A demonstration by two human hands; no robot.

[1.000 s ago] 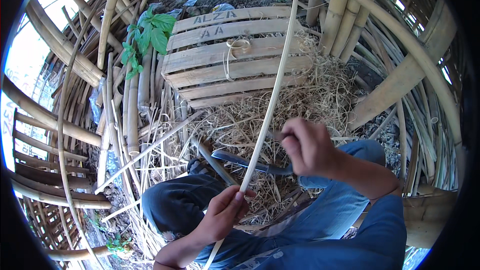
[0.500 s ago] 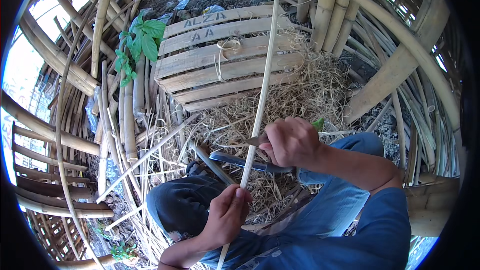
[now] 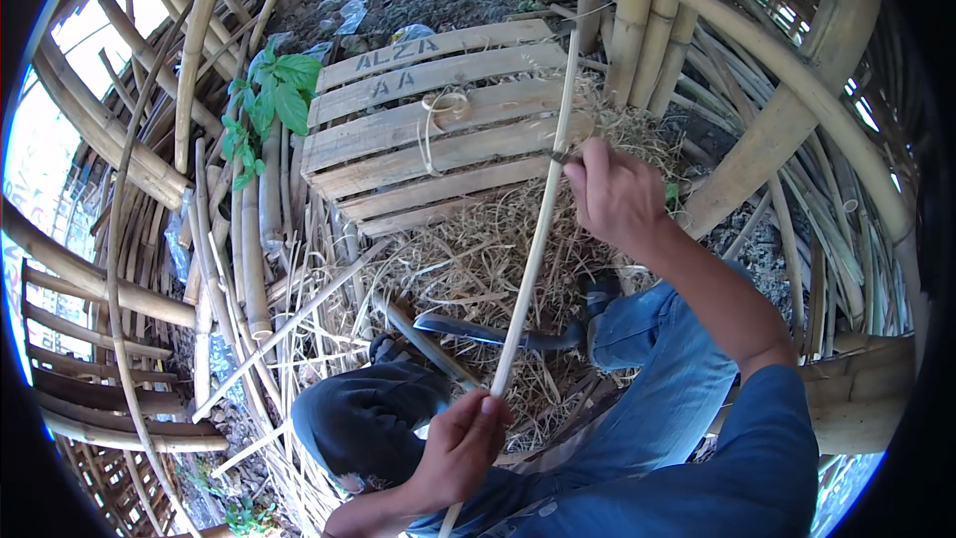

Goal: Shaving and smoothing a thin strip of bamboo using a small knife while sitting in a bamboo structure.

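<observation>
Here the left hand (image 3: pixel 460 448) grips a thin bamboo stick (image 3: pixel 533 239); the right hand (image 3: pixel 612 194) pinches a small blade against it, shaving; next calls for a steady pull.

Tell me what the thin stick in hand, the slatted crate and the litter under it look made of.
Stick: likely peeled bamboo or rattan; pale, smooth, long and even. The left hand grips its lower end, the right hand is higher up.
Crate: raw sawn wood; grey weathered slats, unpainted.
Litter: dry fibrous shavings or straw; tan, curly strands.
Big poles around: bamboo, with visible nodes.
</observation>
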